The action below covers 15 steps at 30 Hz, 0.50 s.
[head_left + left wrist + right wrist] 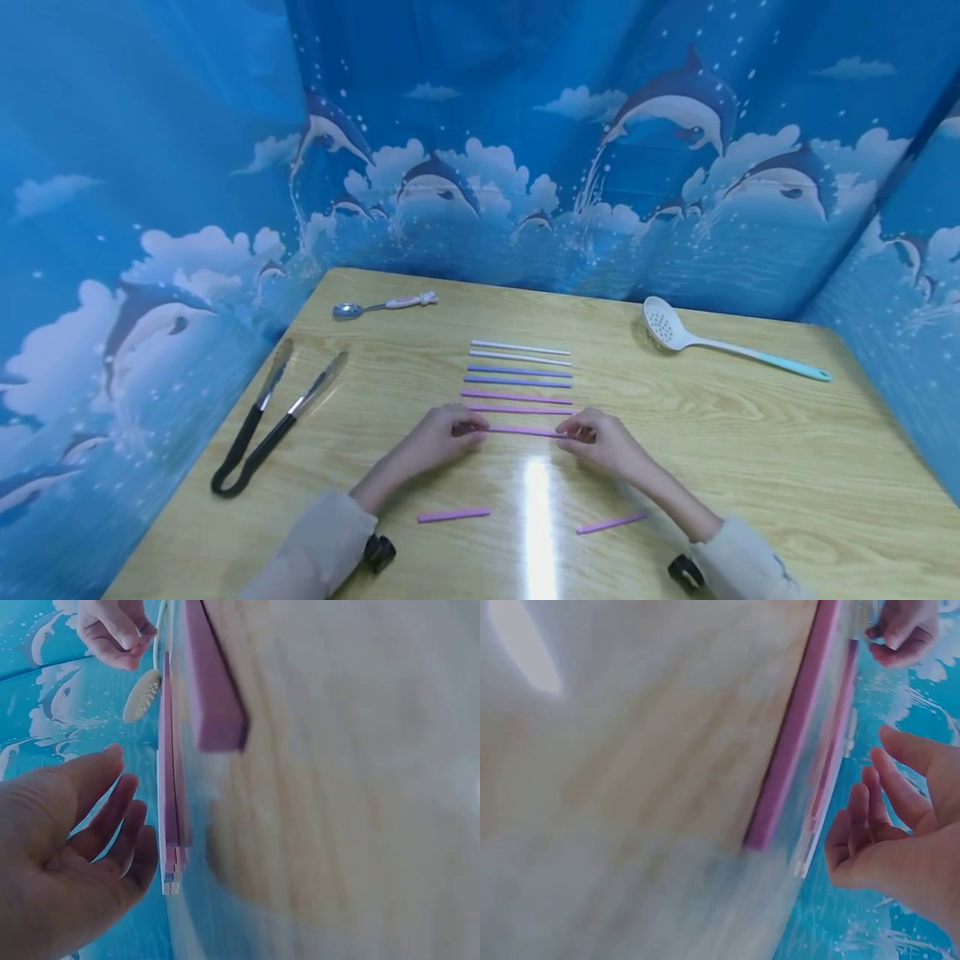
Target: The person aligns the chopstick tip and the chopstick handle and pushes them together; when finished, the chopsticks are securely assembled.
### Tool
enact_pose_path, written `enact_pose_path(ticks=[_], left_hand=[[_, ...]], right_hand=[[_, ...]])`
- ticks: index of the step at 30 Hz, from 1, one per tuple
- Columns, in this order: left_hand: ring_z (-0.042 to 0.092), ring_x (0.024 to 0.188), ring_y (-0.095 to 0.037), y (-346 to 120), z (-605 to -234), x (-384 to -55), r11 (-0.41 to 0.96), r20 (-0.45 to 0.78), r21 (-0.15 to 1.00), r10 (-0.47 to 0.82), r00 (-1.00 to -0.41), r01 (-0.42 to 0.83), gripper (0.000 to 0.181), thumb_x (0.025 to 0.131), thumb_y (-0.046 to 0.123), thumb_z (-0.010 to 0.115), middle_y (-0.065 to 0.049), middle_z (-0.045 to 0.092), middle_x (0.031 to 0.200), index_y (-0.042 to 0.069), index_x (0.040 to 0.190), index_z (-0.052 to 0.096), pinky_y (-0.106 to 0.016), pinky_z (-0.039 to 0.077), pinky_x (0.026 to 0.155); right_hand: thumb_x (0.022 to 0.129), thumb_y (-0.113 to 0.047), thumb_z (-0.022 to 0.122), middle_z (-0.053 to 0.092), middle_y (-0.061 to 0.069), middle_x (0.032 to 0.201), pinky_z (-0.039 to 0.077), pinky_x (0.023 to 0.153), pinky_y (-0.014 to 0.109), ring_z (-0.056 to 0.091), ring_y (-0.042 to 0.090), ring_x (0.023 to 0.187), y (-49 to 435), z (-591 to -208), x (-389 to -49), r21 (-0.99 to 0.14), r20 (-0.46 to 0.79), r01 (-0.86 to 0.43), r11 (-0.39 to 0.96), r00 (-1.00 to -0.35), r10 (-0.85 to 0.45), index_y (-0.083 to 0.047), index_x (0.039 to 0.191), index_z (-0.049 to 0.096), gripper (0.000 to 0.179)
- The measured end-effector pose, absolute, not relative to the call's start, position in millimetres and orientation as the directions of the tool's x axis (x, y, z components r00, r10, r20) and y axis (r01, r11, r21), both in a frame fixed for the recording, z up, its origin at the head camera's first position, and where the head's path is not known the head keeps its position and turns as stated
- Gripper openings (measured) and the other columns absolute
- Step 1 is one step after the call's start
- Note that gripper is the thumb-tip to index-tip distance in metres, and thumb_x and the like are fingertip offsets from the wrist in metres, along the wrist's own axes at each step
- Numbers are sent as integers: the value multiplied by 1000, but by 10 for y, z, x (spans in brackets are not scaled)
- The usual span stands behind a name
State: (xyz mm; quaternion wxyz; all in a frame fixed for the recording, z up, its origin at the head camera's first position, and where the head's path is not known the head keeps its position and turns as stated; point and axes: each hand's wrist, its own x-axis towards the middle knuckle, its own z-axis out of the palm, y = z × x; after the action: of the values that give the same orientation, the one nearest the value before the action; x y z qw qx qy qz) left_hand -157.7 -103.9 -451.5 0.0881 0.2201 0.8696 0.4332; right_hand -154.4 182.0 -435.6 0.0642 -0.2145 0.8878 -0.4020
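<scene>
Thin square sticks lie in a row across the table: two white, two blue and three pink. My left hand is at the left end of the nearest pink stick in this row. At its right end is my right hand. In the wrist views, the fingers of the left hand and right hand are loosely bent, thumb apart from them, with nothing pinched. Closer to me lie two more pink sticks, one left and one right.
Black-handled tongs lie spread at the left. A spoon with a decorated handle lies at the back left. At the back right is a white skimmer with a turquoise handle end. Dolphin-print curtains surround the table.
</scene>
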Motion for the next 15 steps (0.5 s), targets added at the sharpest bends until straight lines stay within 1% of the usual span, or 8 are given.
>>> enact_pose_path(ticks=[4, 9, 12, 15], left_hand=[[61, 93, -17, -1089, -4494, -1463, 521, 6, 804, 474, -880, 287, 22, 90, 18, 64, -4, 68, 103, 6, 108, 69, -29, 52, 84], [61, 88, -15, -1160, -4459, -1327, 501, -53, 826, 523, -850, 258, 25, 90, 18, 64, -2, 67, 97, 4, 110, 67, -24, 51, 79], [60, 87, -12, -1190, -4446, -1264, 500, -83, 831, 545, -834, 244, 26, 89, 19, 65, -1, 68, 97, 4, 110, 67, -21, 50, 78], [59, 84, -10, -1210, -4445, -1207, 493, -114, 843, 556, -823, 217, 26, 88, 19, 67, 0, 67, 94, 4, 108, 67, -20, 50, 75]], right_hand=[[83, -15, 72, 64, 2, 86, 52, 70, 22, 57, 8, 76, 1876, -4331, -1447, -755, 29, -310, 578, -896, -442, 0, 99, 69, 21], [83, -19, 72, 66, 2, 88, 52, 71, 21, 58, 6, 78, 1957, -4320, -1317, -771, -43, -291, 566, -864, -502, 0, 100, 68, 25], [82, -19, 72, 65, 1, 89, 52, 70, 20, 58, 4, 78, 2008, -4313, -1242, -777, -111, -258, 574, -842, -529, -2, 98, 68, 24], [81, -17, 73, 63, -1, 85, 51, 67, 20, 55, 3, 75, 2056, -4304, -1168, -783, -162, -226, 580, -826, -541, -4, 95, 68, 21]])
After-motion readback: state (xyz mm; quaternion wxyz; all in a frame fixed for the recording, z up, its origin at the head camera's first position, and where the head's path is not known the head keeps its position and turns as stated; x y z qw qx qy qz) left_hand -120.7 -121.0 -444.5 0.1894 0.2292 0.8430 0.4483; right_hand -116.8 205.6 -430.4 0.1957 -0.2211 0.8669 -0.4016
